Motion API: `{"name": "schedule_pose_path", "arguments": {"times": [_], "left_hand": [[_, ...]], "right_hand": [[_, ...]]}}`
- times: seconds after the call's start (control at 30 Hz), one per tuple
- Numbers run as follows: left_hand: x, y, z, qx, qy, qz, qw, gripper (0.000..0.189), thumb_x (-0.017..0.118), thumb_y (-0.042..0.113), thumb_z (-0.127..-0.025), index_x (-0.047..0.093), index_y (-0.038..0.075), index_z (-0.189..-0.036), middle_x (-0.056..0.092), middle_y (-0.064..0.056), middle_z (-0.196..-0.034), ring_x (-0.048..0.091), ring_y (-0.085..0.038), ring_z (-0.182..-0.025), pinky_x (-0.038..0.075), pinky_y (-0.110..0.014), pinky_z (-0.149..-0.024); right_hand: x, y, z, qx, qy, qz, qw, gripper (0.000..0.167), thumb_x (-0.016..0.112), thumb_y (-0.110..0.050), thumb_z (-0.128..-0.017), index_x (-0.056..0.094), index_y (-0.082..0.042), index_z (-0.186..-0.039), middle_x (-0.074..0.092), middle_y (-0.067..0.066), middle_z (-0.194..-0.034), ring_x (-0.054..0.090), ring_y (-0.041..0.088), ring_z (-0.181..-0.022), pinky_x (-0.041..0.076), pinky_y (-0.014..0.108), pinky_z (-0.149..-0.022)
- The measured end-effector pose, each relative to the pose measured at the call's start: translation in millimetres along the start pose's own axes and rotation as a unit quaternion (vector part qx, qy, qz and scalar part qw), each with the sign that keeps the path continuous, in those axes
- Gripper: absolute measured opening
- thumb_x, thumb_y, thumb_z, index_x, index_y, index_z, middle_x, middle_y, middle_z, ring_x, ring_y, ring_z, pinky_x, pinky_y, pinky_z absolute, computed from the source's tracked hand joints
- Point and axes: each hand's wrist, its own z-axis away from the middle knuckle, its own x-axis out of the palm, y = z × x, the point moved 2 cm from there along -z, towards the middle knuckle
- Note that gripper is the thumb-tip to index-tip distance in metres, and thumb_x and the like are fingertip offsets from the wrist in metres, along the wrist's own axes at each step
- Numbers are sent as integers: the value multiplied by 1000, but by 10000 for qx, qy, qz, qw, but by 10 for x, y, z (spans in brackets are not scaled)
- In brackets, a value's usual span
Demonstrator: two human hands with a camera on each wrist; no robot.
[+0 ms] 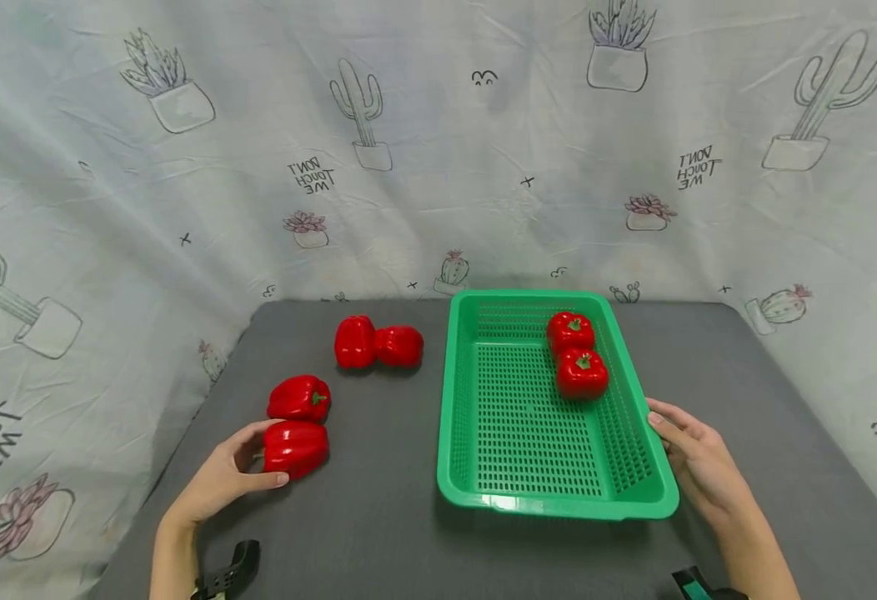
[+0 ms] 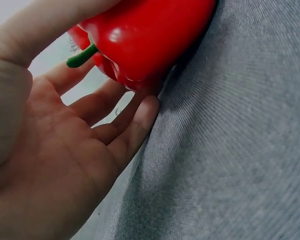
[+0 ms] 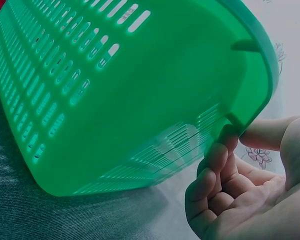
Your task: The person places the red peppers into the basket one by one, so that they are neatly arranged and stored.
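Note:
My left hand [image 1: 223, 475] is at the nearest red bell pepper [image 1: 296, 448] on the left of the table, thumb on its near side and fingers round its far side. In the left wrist view the green stem [image 2: 82, 56] points toward the palm. A second bell pepper [image 1: 298, 398] lies just behind it. On the right, my right hand [image 1: 701, 458] pinches the right rim of a green perforated plastic basket [image 1: 449, 417], thumb on top and curled fingers below. Inside the basket, two bell peppers [image 1: 583, 374] sit toward the back right, stems up.
Two more bell peppers [image 1: 398, 346] lie side by side at the back, left of the basket. A grey cloth [image 1: 378, 508] covers the table. Behind and beside it hangs a pale curtain [image 1: 423, 167] printed with cacti.

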Motion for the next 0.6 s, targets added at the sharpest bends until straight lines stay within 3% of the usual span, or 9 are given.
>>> {"name": "schedule_pose_path", "arguments": {"times": [0.23, 0.6], "left_hand": [[-5, 55, 24, 161, 138, 152, 9997, 61, 80, 16, -84, 50, 15, -138, 55, -10, -128, 58, -29, -110, 53, -35, -86], [55, 224, 18, 533, 636, 736, 9938, 57, 72, 8, -89, 46, 4, -139, 54, -15, -126, 65, -25, -100, 56, -34, -80]], "right_hand": [[9, -12, -6, -110, 155, 111, 9998, 31, 49, -5, -104, 60, -11, -132, 71, 6, -105, 68, 16, -92, 56, 29, -76], [22, 15, 2, -175, 405, 448, 9980, 31, 51, -6, -103, 60, -14, -131, 71, 5, -101, 69, 16, -89, 56, 29, -74]]}}
